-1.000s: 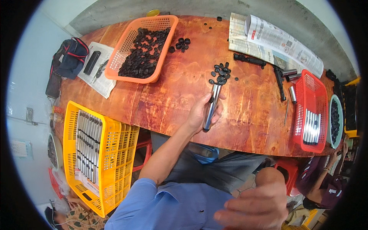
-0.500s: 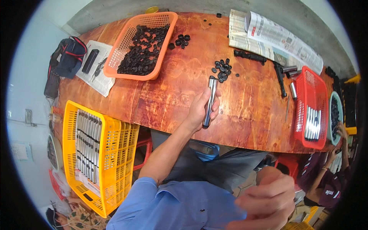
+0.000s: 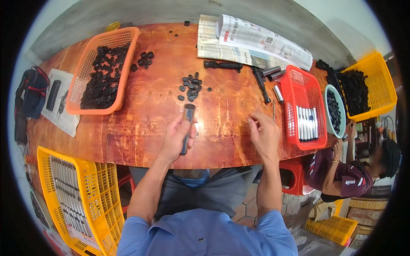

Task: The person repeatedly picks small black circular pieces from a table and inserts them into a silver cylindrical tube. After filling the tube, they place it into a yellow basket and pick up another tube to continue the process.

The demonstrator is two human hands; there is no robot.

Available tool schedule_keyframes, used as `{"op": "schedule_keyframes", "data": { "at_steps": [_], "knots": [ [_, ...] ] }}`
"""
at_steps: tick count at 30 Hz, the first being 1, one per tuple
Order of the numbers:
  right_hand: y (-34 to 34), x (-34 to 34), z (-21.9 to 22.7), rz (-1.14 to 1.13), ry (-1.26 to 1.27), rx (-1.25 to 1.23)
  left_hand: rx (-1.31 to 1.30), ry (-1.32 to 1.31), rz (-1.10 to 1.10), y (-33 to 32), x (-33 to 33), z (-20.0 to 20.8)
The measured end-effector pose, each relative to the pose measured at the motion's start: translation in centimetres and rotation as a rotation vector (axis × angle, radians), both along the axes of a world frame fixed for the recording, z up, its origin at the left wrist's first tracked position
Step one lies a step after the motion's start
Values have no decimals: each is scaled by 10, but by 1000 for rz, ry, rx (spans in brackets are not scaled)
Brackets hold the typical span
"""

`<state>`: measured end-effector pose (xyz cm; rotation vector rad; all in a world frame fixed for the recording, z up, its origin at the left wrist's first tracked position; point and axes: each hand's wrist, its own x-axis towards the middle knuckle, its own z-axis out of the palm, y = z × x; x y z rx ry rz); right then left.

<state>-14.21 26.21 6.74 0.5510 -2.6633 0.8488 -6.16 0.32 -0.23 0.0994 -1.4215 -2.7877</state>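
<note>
A shiny metal tube with a dark lower end stands nearly upright in my left hand, whose fingers wrap round its middle. Just beyond its top lies a loose pile of small black caps. My right hand is over the table to the right, its fingers curled in. Whatever those fingers hold, if anything, is hidden. Close by that hand lies a thin metal rod. Farther right, a red basket contains several silver tubes.
An orange basket of black caps stands on the wooden table at left. A yellow crate of tubes stands lower left. Newspapers and black tools lie at back. A person works at right by a pale green bowl.
My right hand has come up from near my body to over the table. My left hand still holds the tube. The whole view has shifted toward the right.
</note>
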Motion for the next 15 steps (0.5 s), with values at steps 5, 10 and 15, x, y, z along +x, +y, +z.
{"op": "schedule_keyframes", "data": {
  "at_steps": [5,10,15],
  "knots": [
    [-18,13,9,73,-142,-139,-74,147,-53,4,9,4],
    [-46,28,15,200,-251,-233,-64,210,-59,2,10,9],
    [-58,36,14,286,-255,-229,-68,249,-71,0,10,5]
  ]
}}
